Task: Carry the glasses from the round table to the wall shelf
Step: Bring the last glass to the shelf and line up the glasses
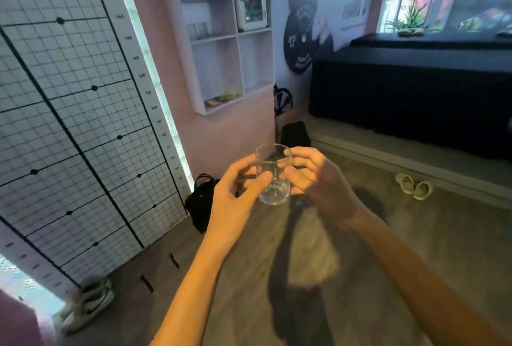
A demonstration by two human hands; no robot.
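Grey-brown wood-grain floor (360, 262) runs under the view, patched with sun and shadow. At the near left lies a pair of pale sneakers (88, 304).

Both bare forearms reach forward and meet at mid-frame. The left hand (235, 193) and right hand (318, 179) share one glass (273, 179): a clear, smooth, straight-walled tumbler with a thick base. Its long axis stands nearly upright, mouth up, base down, held in the air above the floor. The left grip is closed on it, thumb pressed on the near wall at mid-height and the fingers curled behind. The right grip pinches it too, thumb on the side wall and fingertips at the rim. The glass sits between the two grips.

Beyond, a soft black bag (202, 201) slumps at the foot of a white grid panel (69, 124) leaning on the left. Pale sandals (414, 186) lie to the right, before a black-skirted platform (415, 96). Farthest, on the pink wall, hangs a white boxy shelf (238, 40) of square compartments; a blurred row of small glasses (205, 30) stands in one.
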